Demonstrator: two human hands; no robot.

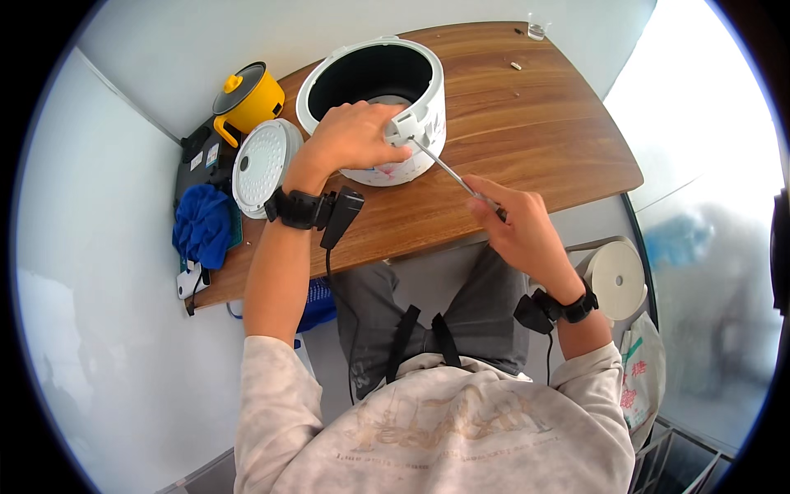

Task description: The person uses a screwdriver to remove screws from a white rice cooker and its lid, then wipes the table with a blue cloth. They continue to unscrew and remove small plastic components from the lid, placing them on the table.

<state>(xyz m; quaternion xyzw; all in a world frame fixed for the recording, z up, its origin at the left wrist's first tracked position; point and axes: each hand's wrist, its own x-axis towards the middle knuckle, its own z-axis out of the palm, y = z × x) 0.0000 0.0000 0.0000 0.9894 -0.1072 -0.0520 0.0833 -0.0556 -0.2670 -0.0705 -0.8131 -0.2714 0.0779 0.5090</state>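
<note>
Shirt front [436, 420] nearest, six o'clock. Right hand [522, 226], three o'clock: fingers wrapped round thin metal screwdriver [447, 170], tip at white latch block [404, 126] on cooker body [434, 86]. Left hand [350, 136], eleven o'clock: fingers over cooker's edge, thumb outside below block. Cooker stands open on wooden table [535, 123], twelve o'clock. Step, seemingly: working fastener at block; next move calls for steady tip pressure, firm brace. Farther: yellow pot [257, 100], between ten and eleven.

My shirt [461, 457] is pale, with short sleeves [276, 375] and brown print [453, 421]. My trousers [495, 317] are grey; my black wrist devices [302, 210] have cables [550, 354].
</note>
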